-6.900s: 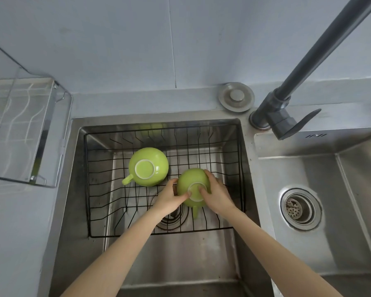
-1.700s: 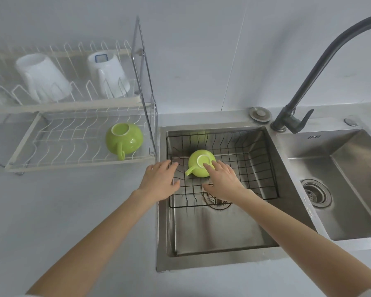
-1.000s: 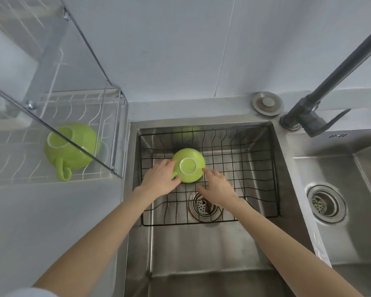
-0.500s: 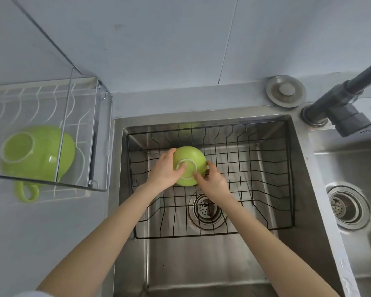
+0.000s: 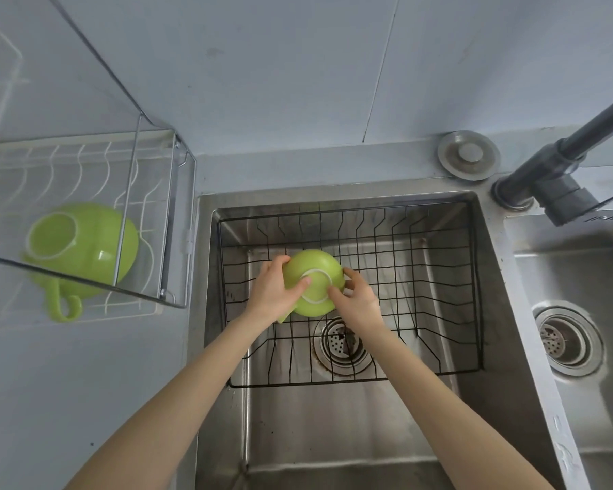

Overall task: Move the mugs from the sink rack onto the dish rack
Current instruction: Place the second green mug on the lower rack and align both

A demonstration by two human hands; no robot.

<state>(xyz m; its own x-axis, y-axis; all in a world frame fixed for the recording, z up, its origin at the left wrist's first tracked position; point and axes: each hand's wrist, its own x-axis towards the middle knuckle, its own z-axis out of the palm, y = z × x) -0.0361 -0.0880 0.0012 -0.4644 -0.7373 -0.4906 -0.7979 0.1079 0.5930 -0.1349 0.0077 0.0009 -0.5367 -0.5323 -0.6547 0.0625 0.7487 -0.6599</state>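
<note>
A green mug [image 5: 315, 274] is upside down in the black wire sink rack [image 5: 439, 295], its white foot ring facing up. My left hand [image 5: 273, 295] grips its left side and my right hand [image 5: 356, 300] grips its right side, thumbs on the base. Its handle is mostly hidden under my left hand. A second green mug [image 5: 85, 249] lies on its side on the lower shelf of the white dish rack [image 5: 146, 192] at the left, handle pointing toward me.
The sink rack sits in the left steel basin over a drain [image 5: 344, 343]. A dark faucet [image 5: 560, 171] rises at the right, beside a round metal stopper [image 5: 469, 155]. A second basin with a drain [image 5: 567, 339] lies at the right. The dish rack's metal frame [image 5: 128, 213] overhangs the counter.
My hands went from hovering beside the mug to closing on it from both sides. The view has tilted down and closer over the sink.
</note>
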